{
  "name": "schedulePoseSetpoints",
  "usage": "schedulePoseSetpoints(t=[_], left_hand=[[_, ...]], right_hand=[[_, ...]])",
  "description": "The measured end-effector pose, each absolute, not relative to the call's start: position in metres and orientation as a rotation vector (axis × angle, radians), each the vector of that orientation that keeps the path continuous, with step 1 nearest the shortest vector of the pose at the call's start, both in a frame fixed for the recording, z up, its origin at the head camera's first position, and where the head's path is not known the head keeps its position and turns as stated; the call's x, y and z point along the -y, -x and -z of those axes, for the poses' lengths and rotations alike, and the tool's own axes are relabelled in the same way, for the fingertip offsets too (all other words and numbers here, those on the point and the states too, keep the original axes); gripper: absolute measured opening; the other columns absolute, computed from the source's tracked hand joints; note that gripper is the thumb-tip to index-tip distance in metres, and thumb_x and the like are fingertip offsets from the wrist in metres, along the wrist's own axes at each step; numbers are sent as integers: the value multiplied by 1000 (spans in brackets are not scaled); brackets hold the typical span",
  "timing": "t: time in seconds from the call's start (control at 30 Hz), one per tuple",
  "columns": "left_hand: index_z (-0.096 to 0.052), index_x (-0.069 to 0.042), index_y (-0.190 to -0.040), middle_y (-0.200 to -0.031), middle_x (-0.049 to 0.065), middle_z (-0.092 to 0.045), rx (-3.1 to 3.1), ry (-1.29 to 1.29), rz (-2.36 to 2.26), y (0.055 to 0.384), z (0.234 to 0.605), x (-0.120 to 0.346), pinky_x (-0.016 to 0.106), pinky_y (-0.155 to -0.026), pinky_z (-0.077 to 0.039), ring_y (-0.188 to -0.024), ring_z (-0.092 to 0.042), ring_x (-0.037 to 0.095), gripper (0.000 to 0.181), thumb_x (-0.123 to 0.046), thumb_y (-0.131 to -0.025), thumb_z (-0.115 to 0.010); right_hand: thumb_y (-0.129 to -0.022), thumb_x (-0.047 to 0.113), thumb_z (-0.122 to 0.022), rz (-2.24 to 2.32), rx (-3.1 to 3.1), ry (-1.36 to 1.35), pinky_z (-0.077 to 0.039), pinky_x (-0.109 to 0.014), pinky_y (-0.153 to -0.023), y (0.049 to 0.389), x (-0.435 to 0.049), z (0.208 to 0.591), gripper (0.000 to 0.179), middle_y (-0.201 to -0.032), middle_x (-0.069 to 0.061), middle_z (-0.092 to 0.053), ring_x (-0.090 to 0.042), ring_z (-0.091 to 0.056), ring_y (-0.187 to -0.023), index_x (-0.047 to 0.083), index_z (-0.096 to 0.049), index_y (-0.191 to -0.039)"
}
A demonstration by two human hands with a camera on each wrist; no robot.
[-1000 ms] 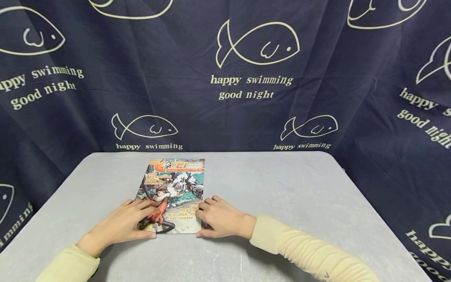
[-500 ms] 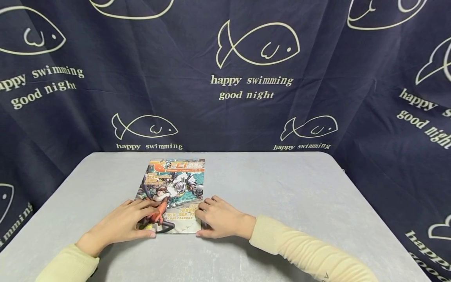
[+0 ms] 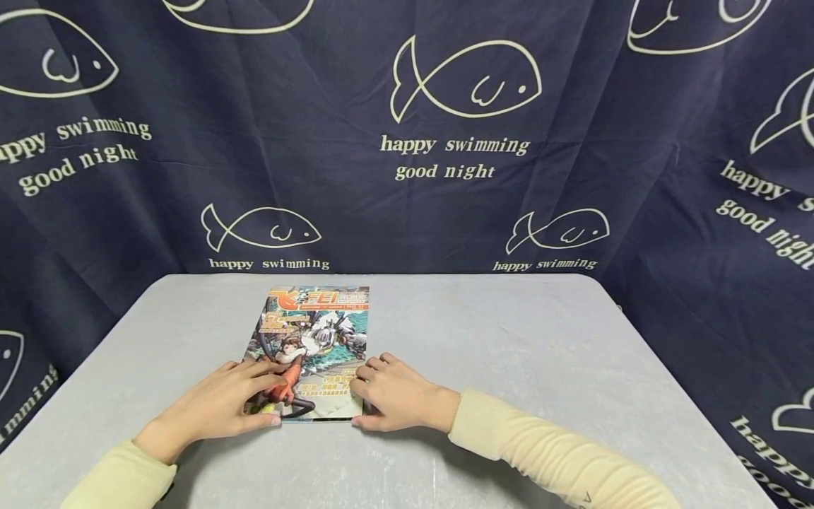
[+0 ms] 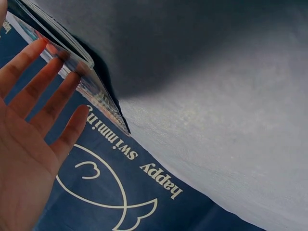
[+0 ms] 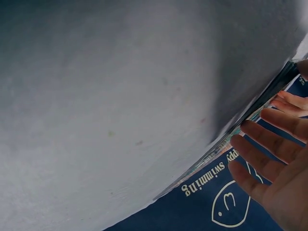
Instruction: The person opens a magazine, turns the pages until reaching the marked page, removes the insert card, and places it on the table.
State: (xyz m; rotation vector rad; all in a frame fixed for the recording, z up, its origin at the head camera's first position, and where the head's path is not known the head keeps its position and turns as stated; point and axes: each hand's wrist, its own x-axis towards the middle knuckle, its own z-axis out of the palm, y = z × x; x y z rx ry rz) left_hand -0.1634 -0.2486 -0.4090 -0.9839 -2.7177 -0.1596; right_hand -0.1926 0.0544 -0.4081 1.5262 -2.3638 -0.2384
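Note:
A magazine (image 3: 333,339) with a colourful illustrated cover lies on the table, left of centre. My left hand (image 3: 216,399) rests on its lower left part, fingers extended over the cover and thumb by the near edge. At the lower right corner, my right hand (image 3: 400,396) holds the edge, fingers over the cover and thumb at the near corner. A narrow dark gap shows along the near edge beside that thumb. In the left wrist view, the magazine's pages (image 4: 79,50) stand slightly apart. Undersides of the fingers (image 5: 274,139) show in the right wrist view.
The pale grey table (image 3: 509,353) extends to the right of the magazine. A dark blue cloth (image 3: 445,219) with fish drawings and lettering hangs behind the table and at both sides.
A dark gap has appeared along the magazine's near edge by the right thumb, and the cover's shine has shifted. The right hand has moved very slightly left; the left hand stays nearly still.

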Motion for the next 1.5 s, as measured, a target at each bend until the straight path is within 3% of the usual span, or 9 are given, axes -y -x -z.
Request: schedulePoseSetpoints(t=[0.3, 1.07, 1.5], left_hand=[[-66, -23, -107, -120, 1, -60, 2751, 956, 160, 162, 407, 248, 48, -83, -44, -108, -57, 26, 52, -63, -74, -59], [-66, -22, -107, -116, 2, -61, 2745, 965, 117, 162, 405, 247, 47, -82, -46, -103, -59, 26, 54, -64, -73, -60], [-66, -23, -100, -105, -3, -63, 2634, 1008, -2, 162, 407, 243, 44, -79, -47, -93, -60, 23, 56, -70, -70, -58]], right_hand=[[-82, 54, -49, 227, 2359, -1543, -42, -29, -76, 193, -55, 407, 36, -95, 6, -60, -12, -56, -88, 22, -56, -98], [-82, 36, -56, 101, 2398, -1543, -40, -23, -69, 203, -52, 405, 17, -88, 10, -58, -6, -53, -80, 22, -57, -93], [-85, 33, -51, -43, 2453, -1479, -41, -22, -69, 207, -47, 399, 22, -88, 8, -62, -7, -56, -79, 18, -62, -98]])
